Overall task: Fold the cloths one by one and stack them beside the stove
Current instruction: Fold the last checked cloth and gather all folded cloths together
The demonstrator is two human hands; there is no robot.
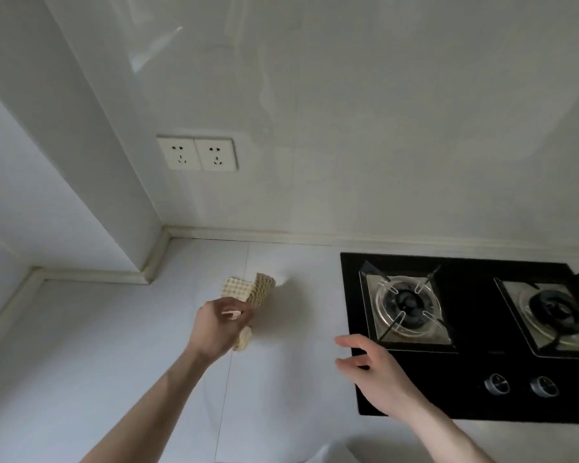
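Head view: left hand (pixel 222 325) raised above the white bench (pixel 114 345), fingers curled round a cream waffle-weave cloth (pixel 252 289), gripping it. Cloth partly folded, one end sticking up past the fingers toward the back wall edge, the other end hanging below the palm; above the bench, left of the stove (pixel 475 332). Right hand (pixel 373 367) open, fingers spread and relaxed, holding nothing, over the stove's front-left corner. Double wall socket (pixel 197 153) above the bench's back edge.
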